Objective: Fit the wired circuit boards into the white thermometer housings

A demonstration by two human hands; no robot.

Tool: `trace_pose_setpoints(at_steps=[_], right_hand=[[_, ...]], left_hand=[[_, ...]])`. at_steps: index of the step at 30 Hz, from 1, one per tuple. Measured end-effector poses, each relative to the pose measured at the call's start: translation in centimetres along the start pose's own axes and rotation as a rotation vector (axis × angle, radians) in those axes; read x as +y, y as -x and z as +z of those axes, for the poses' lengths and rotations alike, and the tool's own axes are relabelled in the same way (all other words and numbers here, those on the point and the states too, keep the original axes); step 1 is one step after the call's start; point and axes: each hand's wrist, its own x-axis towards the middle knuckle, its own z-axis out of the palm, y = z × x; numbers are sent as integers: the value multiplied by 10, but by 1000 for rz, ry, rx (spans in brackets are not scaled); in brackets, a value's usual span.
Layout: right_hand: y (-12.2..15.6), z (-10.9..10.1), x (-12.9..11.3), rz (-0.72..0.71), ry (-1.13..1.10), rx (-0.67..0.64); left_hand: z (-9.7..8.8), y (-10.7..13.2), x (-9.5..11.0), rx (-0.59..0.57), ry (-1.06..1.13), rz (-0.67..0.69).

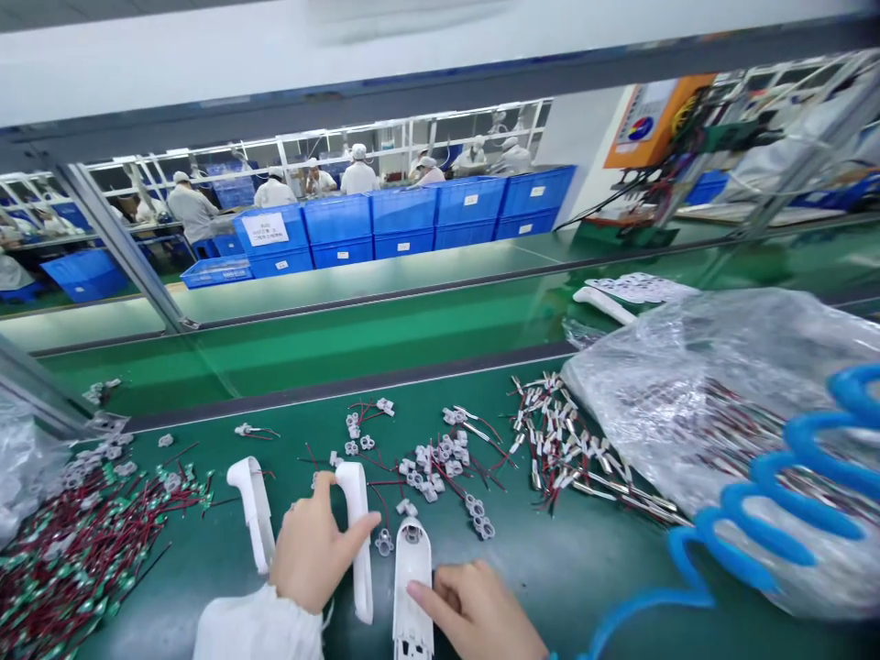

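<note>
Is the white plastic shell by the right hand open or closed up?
Open, it seems: the white plastic shell lies hollow side up, a round recess showing near its tip, no cover on it, beside the right hand.

Glossy white plastic housing (412,559), crinkled clear polythene bag (687,412), smooth blue plastic coiled hose (770,495), matt green bench mat (550,587), white cloth sleeve (254,628)

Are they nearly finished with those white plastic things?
Not nearly, it seems. One white plastic housing lying aside may be done. The left hand is on a second housing, the right hand on a third housing. Left: heaps of red-wired parts and a wire-filled plastic bag.
</note>
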Motion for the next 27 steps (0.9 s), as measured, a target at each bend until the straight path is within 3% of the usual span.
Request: trace_pose_setpoints(at_steps=[5, 11, 15, 17, 19, 23, 27], right_hand=[[-15, -30, 12, -36, 30, 87], [-27, -64, 68, 2, 192, 317], [-19, -88, 108, 8, 325, 453], [-16, -98, 120, -48, 384, 459], [-18, -101, 126, -156, 431, 403], [-36, -96, 124, -336, 539, 275], [-58, -97, 122, -491, 675, 92]], left_hand=[[17, 9, -11, -103, 0, -18], [19, 30, -29, -169, 70, -115], [13, 36, -28, -49, -79, -126], [10, 33, -18, 66, -73, -24], [8, 24, 2, 115, -12, 175], [5, 3, 53, -96, 21, 519], [3, -1, 77, -193, 25, 555]])
